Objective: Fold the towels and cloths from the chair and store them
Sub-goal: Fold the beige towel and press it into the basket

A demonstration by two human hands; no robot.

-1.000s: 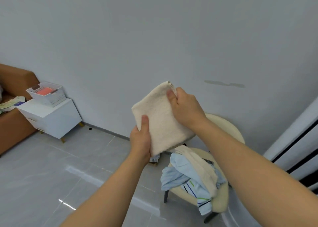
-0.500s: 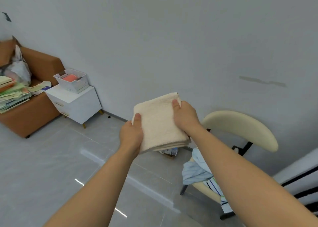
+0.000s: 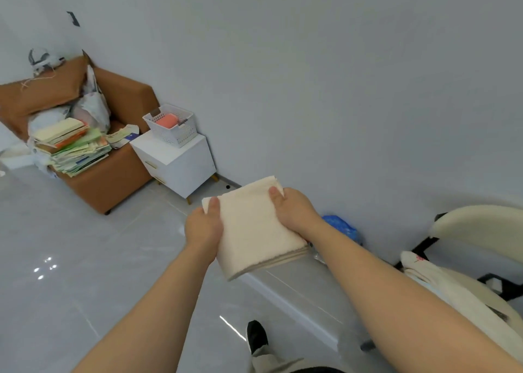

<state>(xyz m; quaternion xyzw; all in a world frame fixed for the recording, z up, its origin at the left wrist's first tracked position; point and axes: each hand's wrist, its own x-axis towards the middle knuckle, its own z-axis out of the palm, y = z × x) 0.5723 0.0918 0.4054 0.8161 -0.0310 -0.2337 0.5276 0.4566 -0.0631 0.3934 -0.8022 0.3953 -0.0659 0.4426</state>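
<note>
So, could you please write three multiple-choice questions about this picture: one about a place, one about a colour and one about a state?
1. Place: where is the white basket relative to the white cabinet? A) on its top B) in its drawer C) under it
2. Colour: the folded towel is A) blue B) cream C) pink
3. State: what holds the folded towel? A) the left hand alone B) the right hand alone C) both hands, one at each side
Answers: 1 A, the basket stands on the cabinet's top; 2 B, its cloth is pale cream all over; 3 C, each hand grips one side, thumb on top.
</note>
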